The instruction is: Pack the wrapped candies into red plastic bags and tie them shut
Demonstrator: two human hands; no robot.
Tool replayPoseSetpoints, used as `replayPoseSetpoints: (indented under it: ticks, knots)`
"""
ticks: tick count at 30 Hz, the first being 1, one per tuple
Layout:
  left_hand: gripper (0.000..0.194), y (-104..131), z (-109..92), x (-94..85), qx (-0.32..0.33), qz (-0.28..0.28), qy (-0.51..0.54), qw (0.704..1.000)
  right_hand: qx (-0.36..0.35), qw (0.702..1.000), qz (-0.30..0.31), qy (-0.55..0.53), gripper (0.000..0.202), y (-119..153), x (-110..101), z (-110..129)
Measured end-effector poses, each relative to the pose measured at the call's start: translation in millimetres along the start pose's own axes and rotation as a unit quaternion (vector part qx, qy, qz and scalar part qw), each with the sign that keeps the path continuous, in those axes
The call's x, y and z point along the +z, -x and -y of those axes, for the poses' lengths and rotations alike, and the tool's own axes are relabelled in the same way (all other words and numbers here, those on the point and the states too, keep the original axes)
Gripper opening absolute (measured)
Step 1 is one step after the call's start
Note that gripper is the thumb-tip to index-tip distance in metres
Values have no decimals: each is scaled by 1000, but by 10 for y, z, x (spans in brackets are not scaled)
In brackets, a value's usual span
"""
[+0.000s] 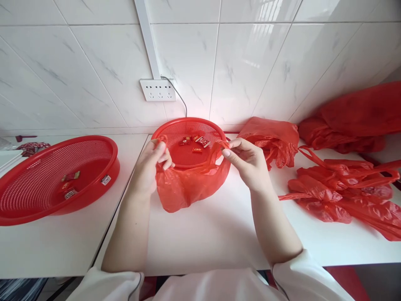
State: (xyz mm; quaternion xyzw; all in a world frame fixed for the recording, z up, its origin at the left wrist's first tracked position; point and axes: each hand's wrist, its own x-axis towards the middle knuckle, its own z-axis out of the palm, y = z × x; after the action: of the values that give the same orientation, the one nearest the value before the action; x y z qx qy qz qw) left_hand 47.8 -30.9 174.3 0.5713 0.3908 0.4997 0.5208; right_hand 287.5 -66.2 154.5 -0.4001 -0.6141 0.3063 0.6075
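Note:
A thin red plastic bag (194,186) hangs between my two hands, its mouth stretched wide. My left hand (154,161) is closed around the bag's left handle. At the other side, my right hand (246,161) pinches the right handle between thumb and fingers. Just behind the bag stands a round red mesh basket (158,127), its front rim partly covered by the bag. Several small red wrapped packets (197,149) lie on the basket's floor. Whether anything is inside the bag, I cannot tell.
A larger red basket (108,167) with a few packets stands on the left tabletop. Filled red bags (344,188) lie at the right, with a stack of red bags (269,136) near the wall. A cable (181,98) runs from the wall socket (159,90) down behind the middle basket.

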Motion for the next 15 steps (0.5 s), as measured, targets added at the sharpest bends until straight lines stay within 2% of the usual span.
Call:
replayPoseSetpoints:
  ticks: [1,3,5,6,7,8,11,12,15]
  knots:
    - [25,28,6,51,-2,27,-10,1000,-33,999,-4,34,11,18,9,24]
    - [57,98,18,165,-11,96,-56,994,-104,990,14,89,7,52,35,74]
    - [82,169,35,287,-9,172,-100,980,-169,976,76,114,3,85,72,121]
    - [87,199,47,343,0,200,-114,973,-197,966,115,119,6,100,95,142]
    - [86,222,61,391,13,221,-125,967,-219,955,152,128,10,114,117,160]
    - [78,237,76,429,25,233,-133,963,-235,944,183,140,14,125,139,175]
    - [25,242,110,476,30,235,-150,960,-241,933,207,168,19,140,177,192]
    - [19,236,113,474,27,221,-151,963,-231,939,192,168,20,138,179,184]
    - [28,223,95,461,16,166,-141,976,-180,962,130,159,23,114,166,121]
